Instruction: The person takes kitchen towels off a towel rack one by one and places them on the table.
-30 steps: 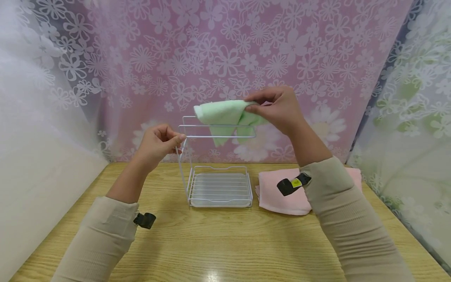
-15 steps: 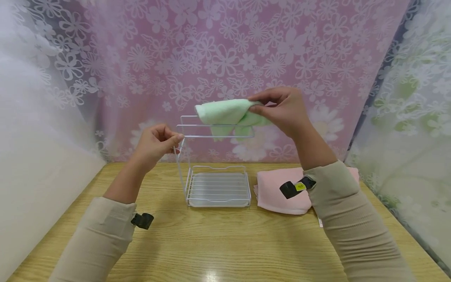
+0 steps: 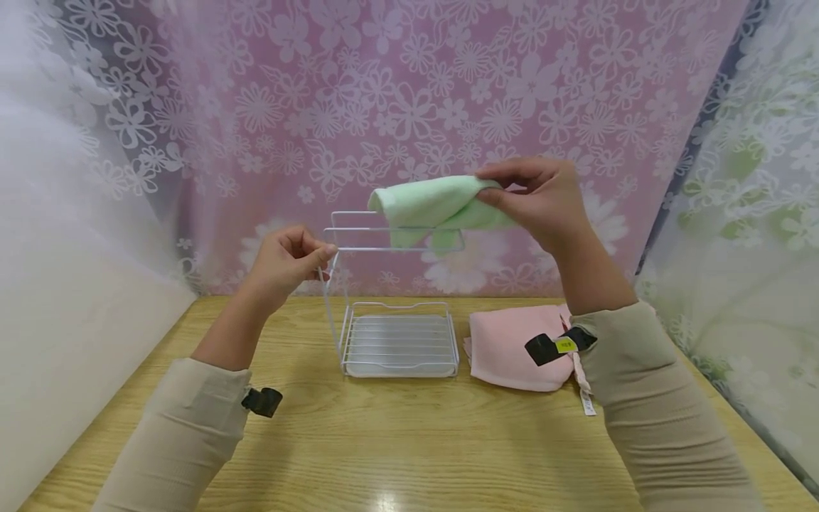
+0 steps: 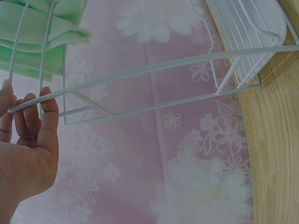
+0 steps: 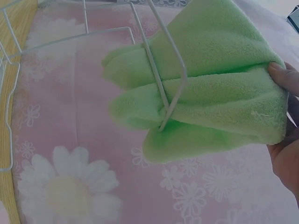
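Observation:
A white wire rack (image 3: 402, 365) stands on the table, its upper bars reaching right from the left side frame. My left hand (image 3: 284, 267) pinches the upper left corner of that frame; the left wrist view shows thumb and fingers (image 4: 48, 116) around the wire. My right hand (image 3: 544, 199) pinches a light green towel (image 3: 429, 199) between thumb and fingers, above and behind the rack's upper bars. In the right wrist view the towel (image 5: 224, 93) hangs in folds, partly behind the bars.
A folded pink towel (image 3: 512, 348) with a white tag (image 3: 587, 403) lies on the wooden table (image 3: 384, 441), right of the rack. A white tray (image 3: 358, 368) is under the rack's lower grid. Flowered curtains (image 3: 409, 92) hang behind and at the sides.
My right hand has moved to the right, drawing the green towel rightward and slightly up along the upper bars. My left hand keeps its hold on the rack.

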Demonstrator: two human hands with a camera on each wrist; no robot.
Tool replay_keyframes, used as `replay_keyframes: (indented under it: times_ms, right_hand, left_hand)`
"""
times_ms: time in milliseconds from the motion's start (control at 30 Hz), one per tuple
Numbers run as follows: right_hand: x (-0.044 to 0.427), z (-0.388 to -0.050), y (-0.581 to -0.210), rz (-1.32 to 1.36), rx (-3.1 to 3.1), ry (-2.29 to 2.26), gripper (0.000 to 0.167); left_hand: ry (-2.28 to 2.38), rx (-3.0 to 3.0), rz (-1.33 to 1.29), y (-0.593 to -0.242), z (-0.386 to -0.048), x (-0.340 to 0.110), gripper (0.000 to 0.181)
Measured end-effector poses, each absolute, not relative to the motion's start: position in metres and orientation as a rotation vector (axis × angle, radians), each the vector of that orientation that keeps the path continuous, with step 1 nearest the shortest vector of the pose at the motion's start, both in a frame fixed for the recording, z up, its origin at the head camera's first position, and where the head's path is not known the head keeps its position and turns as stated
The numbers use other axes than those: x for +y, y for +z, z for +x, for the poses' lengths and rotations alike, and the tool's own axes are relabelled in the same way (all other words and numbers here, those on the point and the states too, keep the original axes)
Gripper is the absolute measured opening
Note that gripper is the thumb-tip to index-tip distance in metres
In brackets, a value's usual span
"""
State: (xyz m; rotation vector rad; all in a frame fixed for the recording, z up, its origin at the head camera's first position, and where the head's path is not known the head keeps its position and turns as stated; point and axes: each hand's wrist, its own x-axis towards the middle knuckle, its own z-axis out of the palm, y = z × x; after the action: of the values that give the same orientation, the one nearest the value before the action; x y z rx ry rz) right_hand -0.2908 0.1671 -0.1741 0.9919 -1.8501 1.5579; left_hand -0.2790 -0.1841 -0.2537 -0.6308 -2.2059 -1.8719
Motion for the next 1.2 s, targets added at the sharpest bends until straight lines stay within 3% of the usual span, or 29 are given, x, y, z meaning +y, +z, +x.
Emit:
replay_keyframes:
  times_ms: [1200]
  right_hand:
    - [0.221,-0.279,-0.184,0.761,-2.195,1.056,0.024]
  left_hand:
    - [-1.839,-2.225,-0.617,-0.254,-0.28,-0.184,0.018]
